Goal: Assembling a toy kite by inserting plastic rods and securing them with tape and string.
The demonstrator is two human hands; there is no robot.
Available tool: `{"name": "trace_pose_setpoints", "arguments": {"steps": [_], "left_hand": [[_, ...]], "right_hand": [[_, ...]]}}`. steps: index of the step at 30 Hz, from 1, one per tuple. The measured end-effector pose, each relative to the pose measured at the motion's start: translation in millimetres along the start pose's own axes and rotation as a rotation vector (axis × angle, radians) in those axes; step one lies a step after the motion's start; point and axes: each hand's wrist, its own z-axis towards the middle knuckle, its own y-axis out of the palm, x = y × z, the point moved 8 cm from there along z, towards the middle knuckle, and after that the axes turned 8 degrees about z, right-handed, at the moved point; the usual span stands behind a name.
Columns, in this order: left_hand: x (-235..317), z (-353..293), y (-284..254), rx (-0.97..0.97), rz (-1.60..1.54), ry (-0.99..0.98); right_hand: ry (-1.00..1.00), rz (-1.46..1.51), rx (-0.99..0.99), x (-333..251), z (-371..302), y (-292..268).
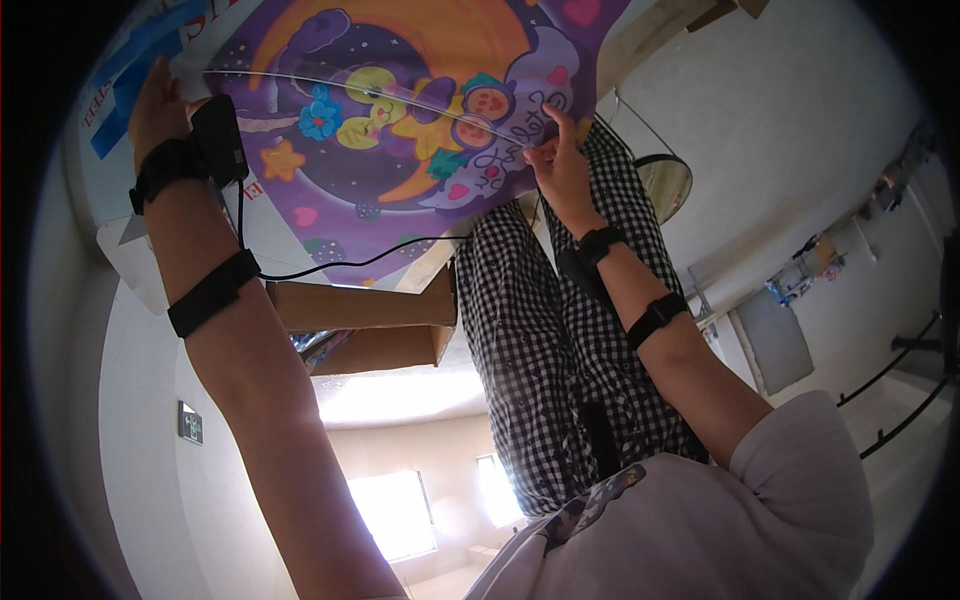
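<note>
A purple printed sheet (330,170) with a moon, stars and a yellow cartoon figure lies spread before me. A thin pale line, a fold or an edge, crosses it from its left corner to my right fingertips. My right hand (562,165) pinches the sheet at the right end of that line, its index finger raised. At the far left, my left hand (160,108) has its fingers stretched out beside the blue strip (125,90). A black device (218,140) on the left wrist hides part of that hand.
Under the sheet is a white board (105,190) with red print. A brown cardboard box (370,308) stands below its near edge. A black cable (350,262) runs from my left wrist toward my checked trousers (520,340). A round stool (663,185) stands to the right.
</note>
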Motion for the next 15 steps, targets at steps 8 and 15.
{"name": "trace_pose_setpoints", "arguments": {"steps": [8, 15], "left_hand": [[7, -12, -4, 0.031, 0.003, -0.052], [-15, -9, -13, 0.161, -0.216, -0.151]], "right_hand": [[0.033, -0.004, 0.019, 0, 1, 1], [-0.001, 0.006, 0.023, 0, 1, 0]]}}
